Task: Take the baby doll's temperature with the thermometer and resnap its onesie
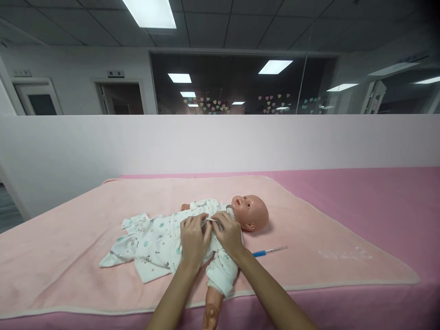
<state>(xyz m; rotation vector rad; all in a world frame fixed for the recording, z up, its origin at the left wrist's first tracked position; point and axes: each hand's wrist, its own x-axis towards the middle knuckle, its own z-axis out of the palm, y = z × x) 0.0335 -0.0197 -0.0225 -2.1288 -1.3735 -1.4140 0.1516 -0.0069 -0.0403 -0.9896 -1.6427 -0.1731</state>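
A baby doll [250, 211] lies on its back on a light pink blanket [68, 256], head to the right, one bare arm [211, 311] hanging over the near edge. It wears a white printed garment [151, 243]. My left hand [194, 240] and my right hand [228, 233] rest side by side on the doll's chest. Both have fingers curled, pinching the garment's front edge near the collar.
A thin stick with a blue end [270, 251] lies on the blanket right of the doll. The blanket covers a pink table [388, 206]. A white partition wall [220, 142] stands behind the table.
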